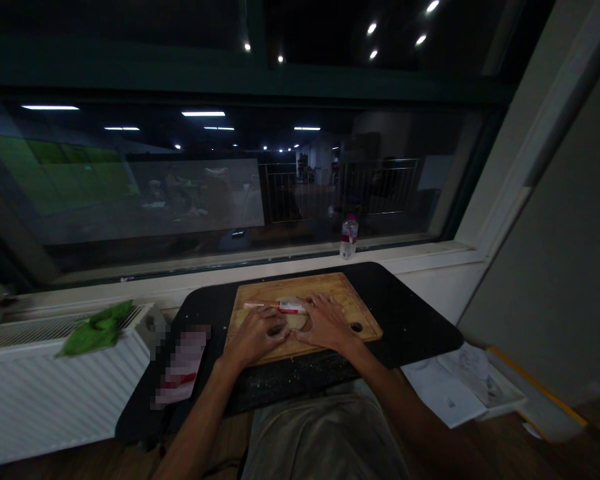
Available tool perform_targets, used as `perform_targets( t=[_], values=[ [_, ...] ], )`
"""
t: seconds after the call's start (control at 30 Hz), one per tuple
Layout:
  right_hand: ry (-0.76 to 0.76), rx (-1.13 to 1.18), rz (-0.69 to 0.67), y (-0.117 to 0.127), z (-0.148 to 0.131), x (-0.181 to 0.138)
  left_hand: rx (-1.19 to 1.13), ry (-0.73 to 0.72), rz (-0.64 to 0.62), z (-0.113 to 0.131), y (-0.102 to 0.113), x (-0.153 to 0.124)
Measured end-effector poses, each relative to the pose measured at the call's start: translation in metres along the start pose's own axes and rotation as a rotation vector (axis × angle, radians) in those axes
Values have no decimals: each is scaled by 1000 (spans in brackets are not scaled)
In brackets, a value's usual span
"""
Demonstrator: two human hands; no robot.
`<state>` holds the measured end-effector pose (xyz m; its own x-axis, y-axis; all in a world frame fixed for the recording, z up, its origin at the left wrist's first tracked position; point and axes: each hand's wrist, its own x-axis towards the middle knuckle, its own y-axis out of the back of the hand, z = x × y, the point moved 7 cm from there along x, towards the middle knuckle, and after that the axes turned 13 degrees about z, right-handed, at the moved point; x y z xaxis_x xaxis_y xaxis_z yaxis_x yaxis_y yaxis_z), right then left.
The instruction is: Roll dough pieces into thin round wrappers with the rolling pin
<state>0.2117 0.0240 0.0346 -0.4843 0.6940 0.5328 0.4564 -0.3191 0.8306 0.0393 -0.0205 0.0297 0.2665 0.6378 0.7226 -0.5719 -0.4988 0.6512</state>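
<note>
A rolling pin (pixel 266 305) with a red-and-white label lies across a pale, roundish piece of dough (pixel 296 323) on a wooden cutting board (pixel 350 291). My left hand (pixel 259 332) is at the pin's left part, its fingers bent over it. Over the right part lies my right hand (pixel 327 321), hiding that end of the pin, with its fingers reaching forward. Both thumbs point inward, close together above the near side of the dough. How tightly the fingers press is too dark to see.
The board sits on a black table (pixel 420 327) dusted with pale crumbs. At left lies a blurred pinkish packet (pixel 185 367). A green cloth (pixel 97 330) hangs on the white radiator (pixel 65 393). A bottle (pixel 349 239) stands on the windowsill; papers (pixel 445 387) lie right, below the table.
</note>
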Motion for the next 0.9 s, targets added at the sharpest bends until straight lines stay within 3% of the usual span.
perform_targets(
  t=[0.4,0.9],
  values=[
    [-112,-47,-59,-7,-9,-4,-64,40,-19,3,4,2],
    [-116,0,-71,-7,-9,-10,-173,67,-116,9,6,-1]
  ],
)
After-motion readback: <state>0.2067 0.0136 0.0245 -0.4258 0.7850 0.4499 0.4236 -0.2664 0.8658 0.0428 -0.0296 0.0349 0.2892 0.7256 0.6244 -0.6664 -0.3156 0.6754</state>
